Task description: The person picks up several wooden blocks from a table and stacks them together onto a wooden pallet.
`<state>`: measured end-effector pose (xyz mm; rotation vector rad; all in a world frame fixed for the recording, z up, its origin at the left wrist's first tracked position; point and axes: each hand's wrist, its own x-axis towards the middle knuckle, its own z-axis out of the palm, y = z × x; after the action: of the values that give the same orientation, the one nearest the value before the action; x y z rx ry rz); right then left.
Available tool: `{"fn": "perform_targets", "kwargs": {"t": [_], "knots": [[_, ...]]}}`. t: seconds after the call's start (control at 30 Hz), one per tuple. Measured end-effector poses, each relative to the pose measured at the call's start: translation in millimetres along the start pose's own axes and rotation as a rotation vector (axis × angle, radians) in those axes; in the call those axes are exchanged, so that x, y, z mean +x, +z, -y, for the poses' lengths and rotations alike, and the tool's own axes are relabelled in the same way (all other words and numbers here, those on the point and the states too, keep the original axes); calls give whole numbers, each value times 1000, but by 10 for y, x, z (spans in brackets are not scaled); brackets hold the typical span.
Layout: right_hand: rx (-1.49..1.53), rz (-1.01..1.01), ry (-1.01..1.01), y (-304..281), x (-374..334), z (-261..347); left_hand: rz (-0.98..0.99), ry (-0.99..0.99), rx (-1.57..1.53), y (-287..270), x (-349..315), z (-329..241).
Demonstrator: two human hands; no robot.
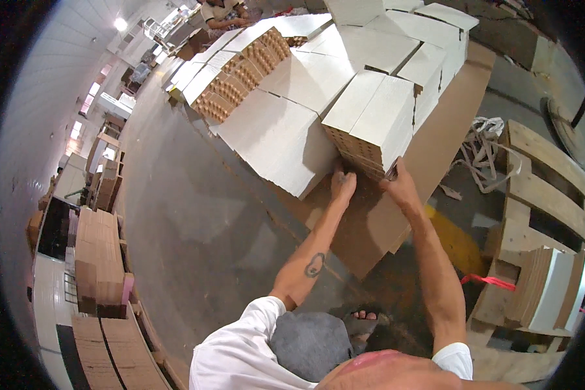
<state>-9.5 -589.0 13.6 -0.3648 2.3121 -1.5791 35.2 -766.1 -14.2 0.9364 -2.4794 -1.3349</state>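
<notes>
Both of my arms reach forward to a block of stacked white-topped cardboard pieces with brown layered edges. At the block's near left lower edge, my left hand is closed, its fingertips partly hidden against the stack. My right hand grips the near right lower corner with bent fingers. More white-topped cardboard stacks stand against this block on the left and behind it. Brown flat cardboard lies on the floor beneath them. Some stacks at the far left show brown, wavy edges.
At the right is a wooden pallet bearing a bundle of cardboard sheets beside a red strap. Tangled white strapping lies on the floor. Brown cardboard stacks line the left. Another person sits beyond the stacks.
</notes>
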Motion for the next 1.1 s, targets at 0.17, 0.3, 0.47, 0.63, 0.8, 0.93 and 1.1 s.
{"fn": "perform_targets", "kwargs": {"t": [0.17, 0.3, 0.47, 0.63, 0.8, 0.93, 1.1], "knots": [[211, 104, -50, -167, 109, -299, -5, -156, -216, -66, -343, 216], [427, 203, -51, -319, 45, -238, 172, -272, -406, -182, -159, 312], [526, -25, -17, -193, -11, -71, 280, 5, -981, -318, 70, -120], [680, 16, 73, -75, -25, 198, 304, 427, -144, -437, 170, -90], [839, -5, 90, 83, 24, 319, 424, 360, -238, -480, 506, 234], [861, 57, 124, -11, 44, 146, 472, -117, -1053, -295, 294, 139], [806, 140, 198, -141, -218, 175, 457, -172, -1021, -266, -319, -96]]}}
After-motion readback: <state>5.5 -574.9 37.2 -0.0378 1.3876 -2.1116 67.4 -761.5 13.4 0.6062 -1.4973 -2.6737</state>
